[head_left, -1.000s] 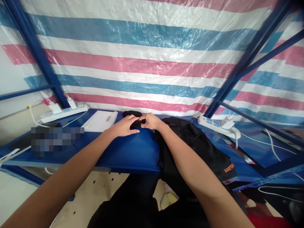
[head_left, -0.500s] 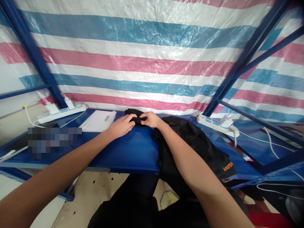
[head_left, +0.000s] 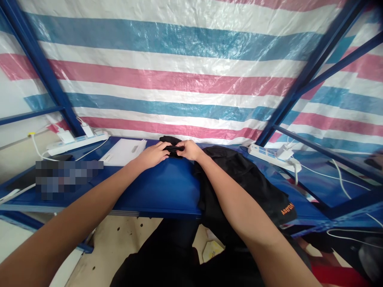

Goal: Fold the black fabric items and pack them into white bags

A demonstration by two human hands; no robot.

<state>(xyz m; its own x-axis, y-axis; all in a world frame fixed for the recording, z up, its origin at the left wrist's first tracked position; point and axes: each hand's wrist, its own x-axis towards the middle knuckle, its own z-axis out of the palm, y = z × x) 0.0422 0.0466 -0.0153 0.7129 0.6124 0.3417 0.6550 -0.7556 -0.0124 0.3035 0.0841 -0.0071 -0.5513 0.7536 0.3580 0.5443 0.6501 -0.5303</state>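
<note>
A small folded bundle of black cloth [head_left: 174, 150] lies near the back of the blue shelf [head_left: 167, 187]. My left hand [head_left: 154, 154] pinches its left end, while my right hand [head_left: 190, 150] is closed on its right end, thumb toward the middle. What kind of cloth item it is cannot be made out. Under and beside my right forearm a larger black garment [head_left: 247, 171] with orange lettering is spread over the shelf and hangs past its front edge.
White papers [head_left: 122, 151] lie left of my left hand. White power strips with plugs and cables stand at the left [head_left: 79, 143] and right [head_left: 273, 157]. Blue metal posts and a striped plastic sheet [head_left: 179, 79] close off the back. A blurred-out patch covers something at left.
My hands and the black cloth bundle have shifted very slightly, with both hands keeping their hold. The larger garment stays in place.
</note>
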